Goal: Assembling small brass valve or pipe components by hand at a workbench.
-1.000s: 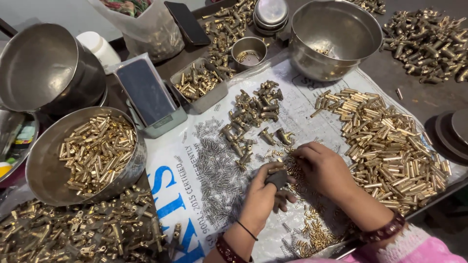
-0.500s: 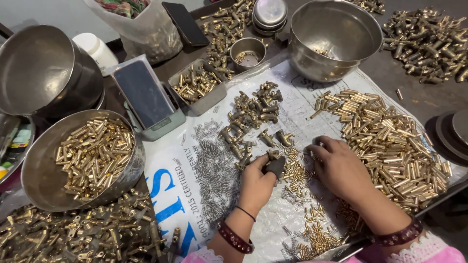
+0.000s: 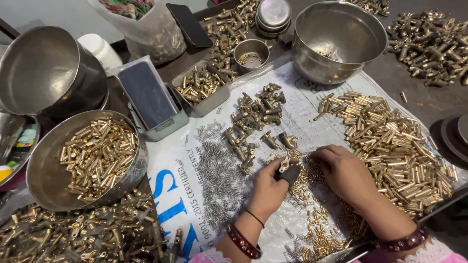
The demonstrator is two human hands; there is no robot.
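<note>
two hands at work: left hand (image 3: 267, 191) pinches a small dark holder (image 3: 289, 171); right hand (image 3: 344, 171), fingers curled down, sits just right of it, grip hidden.

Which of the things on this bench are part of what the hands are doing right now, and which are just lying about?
In use:
left hand holding a small dark tool
right hand on the small brass pins
brass fittings
small springs
brass tubes

Lying about:
phone in a sleeve
second phone
plastic bag
white bottle
empty steel bowl
</note>
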